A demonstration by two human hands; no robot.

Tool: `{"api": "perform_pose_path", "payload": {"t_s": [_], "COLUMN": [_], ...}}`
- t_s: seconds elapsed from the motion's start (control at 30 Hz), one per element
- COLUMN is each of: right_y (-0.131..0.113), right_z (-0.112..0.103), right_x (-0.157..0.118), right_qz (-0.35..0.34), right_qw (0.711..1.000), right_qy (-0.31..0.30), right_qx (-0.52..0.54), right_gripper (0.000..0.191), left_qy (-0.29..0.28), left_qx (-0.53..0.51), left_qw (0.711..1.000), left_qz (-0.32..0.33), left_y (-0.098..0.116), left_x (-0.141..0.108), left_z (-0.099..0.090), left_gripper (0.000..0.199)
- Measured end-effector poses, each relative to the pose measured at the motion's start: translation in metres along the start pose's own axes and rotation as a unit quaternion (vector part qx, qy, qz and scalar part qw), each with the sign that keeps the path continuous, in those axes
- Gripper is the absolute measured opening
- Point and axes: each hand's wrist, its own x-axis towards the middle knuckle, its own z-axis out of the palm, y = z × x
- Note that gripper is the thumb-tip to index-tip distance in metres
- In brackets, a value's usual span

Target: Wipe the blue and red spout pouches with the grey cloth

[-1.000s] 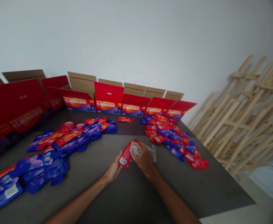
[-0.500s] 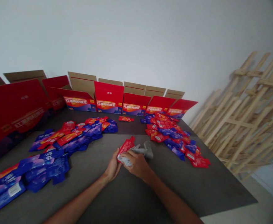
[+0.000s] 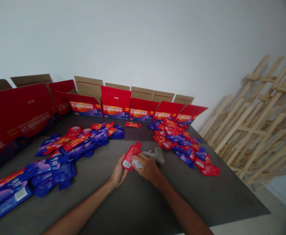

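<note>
Above the middle of the table, my left hand (image 3: pixel 119 172) holds a red pouch (image 3: pixel 131 156) with a spout-shaped top, its barcode side facing up. My right hand (image 3: pixel 147 169) is closed around a grey cloth (image 3: pixel 159 156), part of which bunches out below the fingers against the pouch's right edge. The rest of the cloth trails off to the right. A single red pouch (image 3: pixel 133 124) lies flat beyond my hands, near the boxes. To the right is a heap of red and blue pouches (image 3: pixel 179 140).
More red and blue pouches (image 3: pixel 81 142) lie in piles at the left on the dark table (image 3: pixel 143 209). Open red printed cartons (image 3: pixel 143 110) line the back edge, and a larger red carton (image 3: pixel 22 120) stands at far left. Wooden easels (image 3: pixel 250 127) lean against the wall at right.
My right hand and the cloth have shifted slightly right, off the pouch's face, so its barcode now shows. The view has turned a little to the left.
</note>
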Motion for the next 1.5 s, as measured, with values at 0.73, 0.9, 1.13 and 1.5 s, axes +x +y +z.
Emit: {"api": "perform_pose_path", "payload": {"t_s": [0.73, 0.9, 1.13, 1.5], "right_y": [0.008, -0.006, 0.006, 0.021], "right_z": [-0.003, 0.003, -0.001, -0.012], "right_x": [0.0, -0.005, 0.0, 0.003], "right_qz": [0.045, -0.068, 0.02, 0.071], "right_qw": [0.998, 0.994, 1.0, 0.985], "right_qy": [0.051, -0.08, 0.014, 0.156], "right_qx": [-0.012, -0.009, -0.015, -0.032], "right_gripper": [0.026, 0.032, 0.027, 0.024], "left_qy": [-0.019, -0.026, -0.052, -0.115], "left_qx": [0.019, -0.008, 0.023, -0.004], "left_qw": [0.999, 0.999, 0.998, 0.987], "left_qz": [-0.018, -0.032, -0.031, -0.111], "left_y": [0.003, 0.005, 0.003, 0.008], "left_x": [-0.003, -0.001, -0.001, -0.007], "left_z": [0.004, 0.003, 0.003, 0.005], "left_gripper": [0.028, 0.028, 0.027, 0.028]}}
